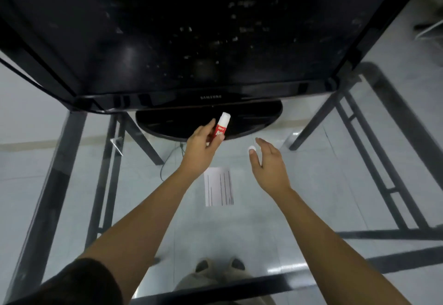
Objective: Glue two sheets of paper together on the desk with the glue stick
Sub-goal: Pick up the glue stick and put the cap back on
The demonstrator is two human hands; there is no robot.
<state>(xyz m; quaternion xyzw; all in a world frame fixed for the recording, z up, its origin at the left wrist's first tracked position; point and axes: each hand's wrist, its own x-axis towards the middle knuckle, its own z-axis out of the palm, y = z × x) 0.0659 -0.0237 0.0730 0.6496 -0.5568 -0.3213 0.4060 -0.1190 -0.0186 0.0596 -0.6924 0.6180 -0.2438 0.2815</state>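
My left hand point(200, 145) holds a red glue stick point(221, 129) with a white top, raised in front of the monitor's base. My right hand point(268, 163) hovers to the right with its fingers spread. A small white cap point(251, 148) sits right at its thumb tip, apparently on the glass desk point(323, 185); I cannot tell whether the thumb touches it. A white sheet of paper point(218, 186) with dark lines lies flat on the glass between my forearms. I cannot tell if a second sheet lies under it.
A black Samsung monitor point(211, 41) fills the far half of the desk, with its oval base point(254, 120) just beyond my hands. The desk's dark metal frame point(383, 165) and the tiled floor show through the glass. My feet point(219, 265) are visible below.
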